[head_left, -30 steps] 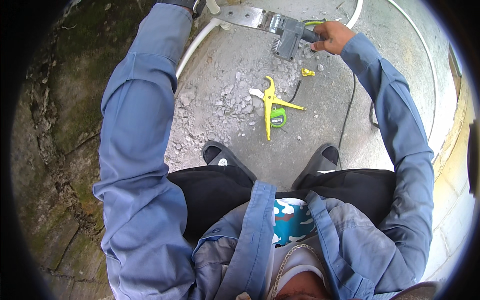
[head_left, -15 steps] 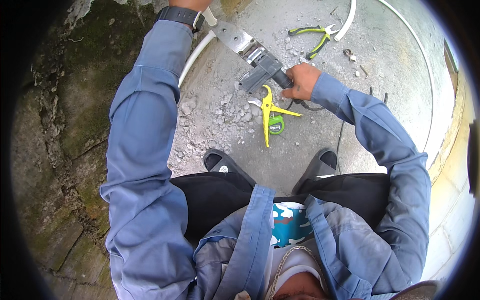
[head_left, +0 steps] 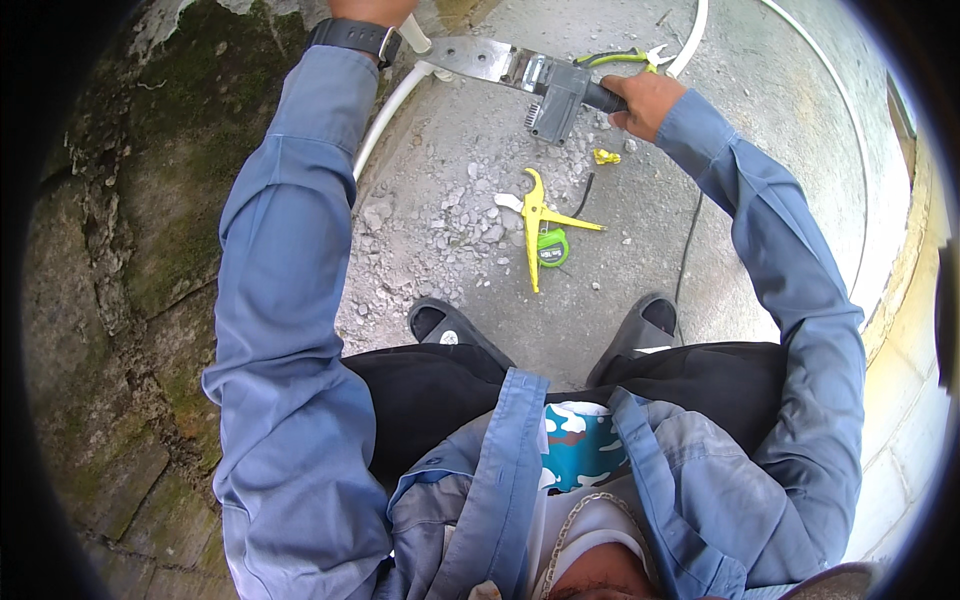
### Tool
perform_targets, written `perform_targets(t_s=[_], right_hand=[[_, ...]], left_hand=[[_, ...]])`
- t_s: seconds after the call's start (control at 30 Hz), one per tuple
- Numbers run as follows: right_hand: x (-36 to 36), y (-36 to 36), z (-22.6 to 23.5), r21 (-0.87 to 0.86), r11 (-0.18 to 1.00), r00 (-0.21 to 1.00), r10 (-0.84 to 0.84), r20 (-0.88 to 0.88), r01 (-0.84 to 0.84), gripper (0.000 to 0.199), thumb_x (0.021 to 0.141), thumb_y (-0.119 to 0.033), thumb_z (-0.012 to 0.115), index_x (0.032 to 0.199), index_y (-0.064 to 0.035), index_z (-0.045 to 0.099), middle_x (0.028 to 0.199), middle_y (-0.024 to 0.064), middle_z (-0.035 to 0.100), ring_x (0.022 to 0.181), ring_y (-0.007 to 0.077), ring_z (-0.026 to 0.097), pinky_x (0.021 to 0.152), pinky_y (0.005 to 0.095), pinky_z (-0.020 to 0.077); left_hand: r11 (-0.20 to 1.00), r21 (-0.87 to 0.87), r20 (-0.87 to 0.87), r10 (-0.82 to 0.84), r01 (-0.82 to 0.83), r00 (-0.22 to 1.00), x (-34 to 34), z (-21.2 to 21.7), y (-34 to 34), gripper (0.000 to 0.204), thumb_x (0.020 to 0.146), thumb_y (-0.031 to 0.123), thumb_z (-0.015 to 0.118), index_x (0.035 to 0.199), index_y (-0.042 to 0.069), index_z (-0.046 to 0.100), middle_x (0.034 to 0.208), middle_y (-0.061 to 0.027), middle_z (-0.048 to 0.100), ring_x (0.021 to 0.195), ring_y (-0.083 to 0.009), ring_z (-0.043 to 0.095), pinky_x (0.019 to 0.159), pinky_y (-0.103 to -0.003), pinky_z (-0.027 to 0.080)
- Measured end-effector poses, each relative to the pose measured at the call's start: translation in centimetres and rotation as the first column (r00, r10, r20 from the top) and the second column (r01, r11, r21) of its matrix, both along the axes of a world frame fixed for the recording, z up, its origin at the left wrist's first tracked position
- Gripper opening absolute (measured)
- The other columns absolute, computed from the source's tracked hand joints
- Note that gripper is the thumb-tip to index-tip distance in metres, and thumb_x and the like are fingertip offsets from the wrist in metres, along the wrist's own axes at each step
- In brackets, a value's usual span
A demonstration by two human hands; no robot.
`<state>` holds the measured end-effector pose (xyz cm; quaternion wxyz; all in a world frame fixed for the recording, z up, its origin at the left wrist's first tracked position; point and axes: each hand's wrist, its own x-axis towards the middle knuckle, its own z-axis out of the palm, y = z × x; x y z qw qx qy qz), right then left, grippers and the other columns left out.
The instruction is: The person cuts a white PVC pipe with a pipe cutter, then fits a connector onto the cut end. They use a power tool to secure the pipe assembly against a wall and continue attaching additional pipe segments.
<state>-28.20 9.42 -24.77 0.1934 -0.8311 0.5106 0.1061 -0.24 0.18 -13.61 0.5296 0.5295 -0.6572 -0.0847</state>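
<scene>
My right hand (head_left: 648, 103) is closed around the black handle of a grey pipe welding iron (head_left: 565, 100). The iron's flat metal plate (head_left: 470, 58) points left, its tip between two white pipe ends. One white pipe end (head_left: 414, 36) comes down beside my left hand (head_left: 372, 10); the other white pipe (head_left: 392, 112) curves down along the wall. The top edge of the picture cuts off my left hand, so its fingers are hidden. Below the iron lie a yellow pipe cutter (head_left: 534, 225) and a green tape measure (head_left: 552, 248).
Green-handled pliers (head_left: 612, 57) lie beyond the iron, near another white pipe (head_left: 690, 40). A small yellow piece (head_left: 606, 157) rests on the ground. A dark cable (head_left: 687, 245) runs toward my sandal (head_left: 640, 335). Rubble (head_left: 450, 215) lies by the mossy wall (head_left: 150, 200).
My right hand has moved up and to the right, swinging the iron's body until it lies nearly level. The plate's tip stays by the pipe ends. The small yellow piece has come into view.
</scene>
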Motion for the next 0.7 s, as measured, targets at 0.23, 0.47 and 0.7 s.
perform_targets(t_s=[0.23, 0.47, 0.7], right_hand=[[2.1, 4.1, -0.3, 0.050, 0.992, 0.990, 0.109, 0.086, -0.113, 0.039, 0.076, -0.024, 0.072, 0.102, 0.0022, 0.059, 0.075, 0.0252, 0.065, 0.074, 0.0434, 0.066, 0.066, 0.0502, 0.0534], [3.5, 4.6, 0.4, 0.103, 0.992, 0.988, 0.061, 0.141, -0.076, 0.040, 0.076, -0.027, 0.072, 0.101, 0.0015, 0.060, 0.076, 0.0244, 0.065, 0.075, 0.0418, 0.066, 0.070, 0.0495, 0.0531], [1.4, 1.6, 0.6, 0.178, 0.984, 0.993, -0.030, 0.117, 0.008, 0.042, 0.074, -0.026, 0.071, 0.105, 0.0007, 0.063, 0.087, 0.0251, 0.068, 0.086, 0.0408, 0.067, 0.077, 0.0481, 0.0532]], left_hand=[[1.000, -0.006, -0.015, 0.027, -0.027, 1.000, -0.7, -0.8, -0.6, 0.028, 0.097, 0.027, 0.058, 0.112, 0.003, 0.059, 0.085, -0.0147, 0.064, 0.078, -0.0243, 0.061, 0.073, -0.037, 0.048], [1.000, -0.018, -0.012, 0.002, -0.002, 1.000, 0.4, -0.3, -0.2, 0.030, 0.097, 0.028, 0.058, 0.112, 0.003, 0.060, 0.089, -0.0173, 0.065, 0.084, -0.0278, 0.062, 0.077, -0.039, 0.048], [1.000, 0.005, 0.012, 0.021, -0.021, 1.000, 0.1, -0.1, -0.2, 0.030, 0.097, 0.029, 0.056, 0.110, 0.003, 0.059, 0.085, -0.0146, 0.064, 0.078, -0.0246, 0.061, 0.074, -0.038, 0.048]])
